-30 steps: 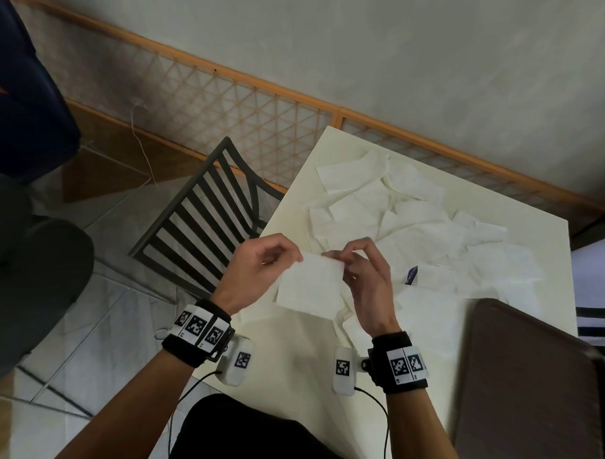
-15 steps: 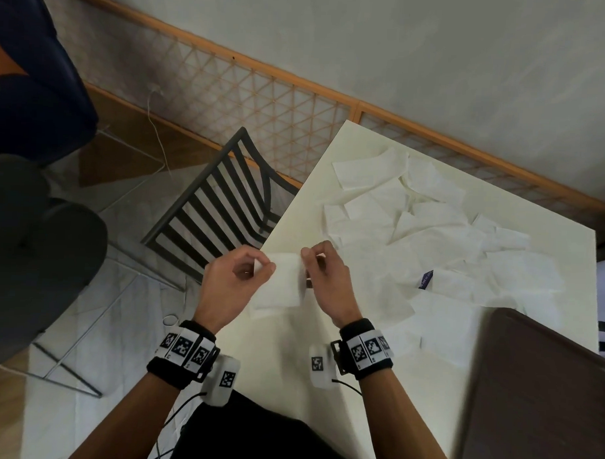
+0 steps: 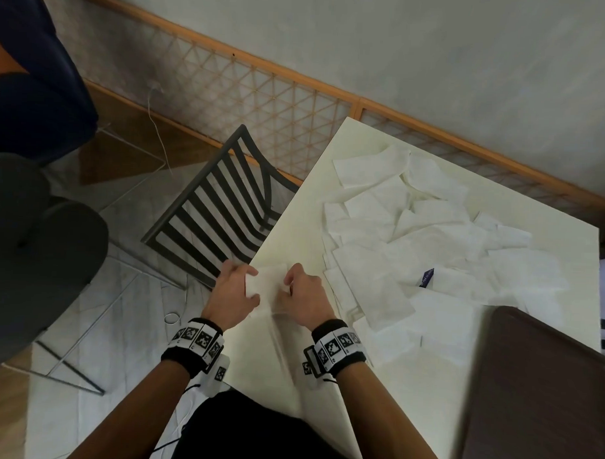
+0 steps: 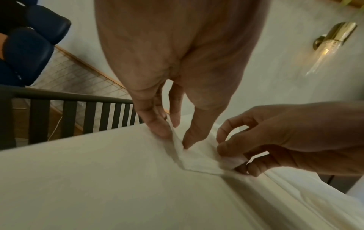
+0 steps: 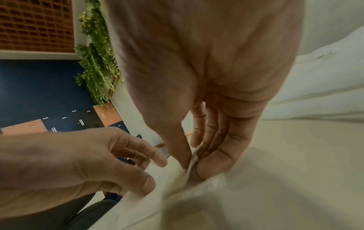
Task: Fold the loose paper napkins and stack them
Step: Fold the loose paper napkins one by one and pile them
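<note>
Change: both hands have come down and toward the table's left edge since a second ago, and the napkin between them shows narrower than before.
Table [image 3: 384, 386]: one pale cream table; it carries all the paper.
Brown panel [image 3: 542, 402]: one dark brown surface over the table's near right corner; what it is cannot be told.
Chair [image 3: 219, 206]: one dark slatted chair, just beside the table's left edge.
Loose napkins [image 3: 414, 240]: one overlapping spread of white sheets on the table's far and middle part; they overlap too much to count, well over ten.
Purple scrap [image 3: 427, 277]: one small piece lying among the spread.
Napkin in hand [image 3: 266, 281]: one, at the table's left edge, near side of the spread, low over the table top or touching it.
Left hand [image 3: 232, 297]: one; fingers [image 4: 157, 124] and thumb pinch the napkin's left end.
Right hand [image 3: 304, 298]: one; thumb and fingers [image 5: 212, 161] pinch its right end.
Wristbands [image 3: 196, 342]: two, one on each wrist, black with checkered markers.
Containers: nothing on the table holds the napkins; they lie bare on its top.
</note>
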Motion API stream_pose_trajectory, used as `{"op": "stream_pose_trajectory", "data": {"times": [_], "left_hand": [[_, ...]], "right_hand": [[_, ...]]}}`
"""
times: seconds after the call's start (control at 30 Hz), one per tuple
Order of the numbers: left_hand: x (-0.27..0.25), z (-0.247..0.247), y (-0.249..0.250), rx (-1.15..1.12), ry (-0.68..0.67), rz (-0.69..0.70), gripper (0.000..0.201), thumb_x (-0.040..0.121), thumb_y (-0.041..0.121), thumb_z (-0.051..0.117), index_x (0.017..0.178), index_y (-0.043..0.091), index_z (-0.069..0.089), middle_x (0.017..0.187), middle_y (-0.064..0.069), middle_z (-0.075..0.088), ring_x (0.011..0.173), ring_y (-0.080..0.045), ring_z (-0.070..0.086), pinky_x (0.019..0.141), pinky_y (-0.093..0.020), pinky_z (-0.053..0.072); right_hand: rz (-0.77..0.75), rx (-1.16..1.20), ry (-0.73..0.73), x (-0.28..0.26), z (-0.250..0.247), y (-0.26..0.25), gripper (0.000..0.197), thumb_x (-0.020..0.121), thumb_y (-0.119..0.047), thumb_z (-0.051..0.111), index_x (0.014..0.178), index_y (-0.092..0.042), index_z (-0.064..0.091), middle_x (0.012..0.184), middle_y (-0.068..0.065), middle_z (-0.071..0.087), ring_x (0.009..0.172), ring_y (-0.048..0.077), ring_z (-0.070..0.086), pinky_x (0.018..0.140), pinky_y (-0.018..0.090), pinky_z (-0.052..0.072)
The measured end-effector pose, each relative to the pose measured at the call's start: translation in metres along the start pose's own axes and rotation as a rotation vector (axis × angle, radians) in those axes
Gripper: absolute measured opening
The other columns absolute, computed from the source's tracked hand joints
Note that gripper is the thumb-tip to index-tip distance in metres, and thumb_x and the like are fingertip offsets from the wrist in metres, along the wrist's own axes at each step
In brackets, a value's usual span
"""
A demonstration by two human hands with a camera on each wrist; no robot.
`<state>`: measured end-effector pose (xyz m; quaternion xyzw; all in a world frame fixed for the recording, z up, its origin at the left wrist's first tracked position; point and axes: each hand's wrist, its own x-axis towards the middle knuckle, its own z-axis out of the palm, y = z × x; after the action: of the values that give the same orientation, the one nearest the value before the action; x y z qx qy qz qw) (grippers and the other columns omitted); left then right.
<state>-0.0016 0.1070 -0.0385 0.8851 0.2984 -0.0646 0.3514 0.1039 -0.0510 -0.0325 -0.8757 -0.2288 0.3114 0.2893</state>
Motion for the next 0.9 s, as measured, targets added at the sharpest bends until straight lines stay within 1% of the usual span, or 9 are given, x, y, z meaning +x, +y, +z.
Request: {"op": "stream_pose_trajectory", "data": {"times": [0.13, 0.23, 0.37, 0.47, 0.57, 0.67, 0.73, 0.83, 0.9], "left_hand": [[-0.005, 0.002, 0.003, 0.109, 0.046, 0.039, 0.057, 0.087, 0.022, 0.085, 0.139, 0.022, 0.061, 0.138, -0.003, 0.035, 0.131, -0.023, 0.038, 0.112, -0.036, 0.044], [-0.005, 0.005, 0.011, 0.065, 0.062, 0.087, 0.051, 0.089, 0.023, 0.084, 0.135, 0.025, 0.063, 0.132, 0.002, 0.039, 0.124, -0.015, 0.035, 0.104, -0.029, 0.041], [-0.003, 0.012, 0.031, -0.028, 0.046, 0.189, 0.038, 0.090, 0.021, 0.083, 0.124, 0.027, 0.068, 0.120, 0.006, 0.050, 0.118, -0.015, 0.046, 0.101, -0.025, 0.041], [0.001, 0.021, 0.050, -0.091, -0.002, 0.257, 0.031, 0.092, 0.020, 0.081, 0.118, 0.030, 0.068, 0.110, 0.013, 0.055, 0.103, -0.008, 0.055, 0.092, -0.021, 0.045], [0.006, 0.031, 0.072, -0.148, -0.063, 0.294, 0.022, 0.096, 0.024, 0.078, 0.115, 0.029, 0.068, 0.104, 0.015, 0.061, 0.095, -0.003, 0.061, 0.086, -0.028, 0.056], [0.009, 0.036, 0.095, -0.213, -0.103, 0.281, 0.018, 0.101, 0.035, 0.074, 0.115, 0.024, 0.069, 0.101, 0.012, 0.069, 0.091, -0.002, 0.067, 0.085, -0.025, 0.058], [0.010, 0.037, 0.108, -0.285, -0.166, 0.213, 0.033, 0.101, 0.051, 0.070, 0.119, 0.022, 0.068, 0.105, 0.009, 0.073, 0.093, -0.001, 0.070, 0.084, -0.017, 0.055], [0.010, 0.038, 0.123, -0.449, -0.272, 0.120, 0.059, 0.094, 0.072, 0.067, 0.128, 0.025, 0.067, 0.113, 0.006, 0.078, 0.097, -0.007, 0.076, 0.094, -0.031, 0.062], [0.008, 0.039, 0.130, -0.601, -0.316, 0.083, 0.055, 0.094, 0.066, 0.071, 0.130, 0.024, 0.067, 0.111, 0.002, 0.081, 0.102, -0.012, 0.078, 0.097, -0.038, 0.064]], "right_hand": [[0.037, -0.084, 0.286, -0.005, -0.029, 0.023, 0.025, 0.103, -0.028, 0.066, 0.118, -0.014, 0.053, 0.111, 0.008, 0.065, 0.098, 0.028, 0.062, 0.081, 0.042, 0.054], [0.221, -0.315, 0.511, -0.005, -0.062, 0.057, 0.048, 0.097, -0.034, 0.072, 0.133, -0.009, 0.052, 0.129, 0.017, 0.058, 0.116, 0.041, 0.058, 0.093, 0.051, 0.054], [0.438, -0.360, 0.442, -0.012, -0.087, 0.094, 0.069, 0.095, -0.043, 0.077, 0.145, -0.007, 0.045, 0.136, 0.020, 0.058, 0.125, 0.045, 0.057, 0.102, 0.053, 0.049], [0.367, -0.186, 0.466, -0.017, -0.090, 0.107, 0.049, 0.100, -0.028, 0.076, 0.137, -0.008, 0.050, 0.132, 0.018, 0.065, 0.122, 0.043, 0.063, 0.092, 0.046, 0.050], [0.343, 0.020, 0.495, -0.025, -0.091, 0.110, 0.030, 0.103, -0.024, 0.072, 0.128, -0.011, 0.059, 0.126, 0.013, 0.070, 0.116, 0.038, 0.065, 0.083, 0.038, 0.044], [0.206, 0.197, 0.529, -0.038, -0.098, 0.102, 0.017, 0.099, -0.031, 0.077, 0.105, -0.022, 0.064, 0.100, 0.001, 0.077, 0.082, 0.017, 0.070, 0.071, 0.030, 0.051], [0.100, 0.347, 0.507, -0.052, -0.105, 0.090, 0.021, 0.098, -0.030, 0.081, 0.094, -0.022, 0.061, 0.085, -0.006, 0.071, 0.059, 0.008, 0.057, 0.061, 0.019, 0.045], [-0.006, 0.594, 0.429, -0.070, -0.112, 0.075, 0.029, 0.098, -0.033, 0.079, 0.100, -0.013, 0.058, 0.086, 0.019, 0.069, 0.071, 0.021, 0.054, 0.069, 0.036, 0.046], [-0.021, 0.755, 0.401, -0.079, -0.116, 0.068, 0.026, 0.102, -0.026, 0.078, 0.106, -0.008, 0.059, 0.095, 0.024, 0.075, 0.081, 0.035, 0.067, 0.075, 0.044, 0.053]]}}
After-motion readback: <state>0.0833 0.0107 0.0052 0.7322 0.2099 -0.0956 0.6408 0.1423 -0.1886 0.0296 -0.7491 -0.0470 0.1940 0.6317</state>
